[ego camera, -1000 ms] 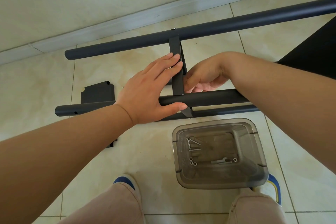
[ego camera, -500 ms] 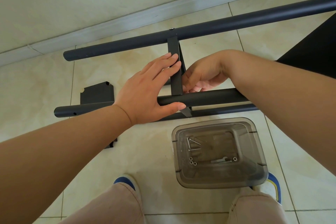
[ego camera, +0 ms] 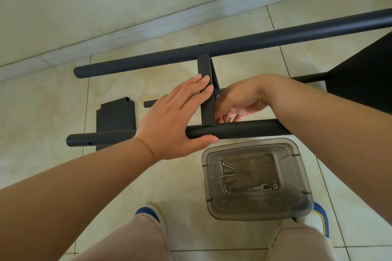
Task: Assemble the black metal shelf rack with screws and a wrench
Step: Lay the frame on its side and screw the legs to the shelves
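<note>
the rack frame lay on its side on the tiled floor [ego camera: 127, 176], close to the wall. a far tube [ego camera: 275, 37] and a near tube [ego camera: 244, 131] ran roughly parallel, joined by a flat crossbar [ego camera: 206, 99] standing between them. a screw head [ego camera: 202, 43] showed on the far tube above the crossbar's upper end.

the left hand [ego camera: 174, 121] was flat and spread: fingers straight against the left face of the crossbar, thumb along the underside of the near tube. the right hand [ego camera: 237, 101] sat just right of the crossbar, fingers curled in toward a small screw [ego camera: 217, 96] at the bracket there; whether they pinched anything could not be told. the two hands were close, on either side of the crossbar, not touching.

a black plate [ego camera: 115, 116] lay flat on the floor to the left, partly under the near tube. a clear tub [ego camera: 301, 176] stood near the person's feet, holding loose screws [ego camera: 227, 168], nuts [ego camera: 226, 190] and a small wrench [ego camera: 257, 188].
</note>
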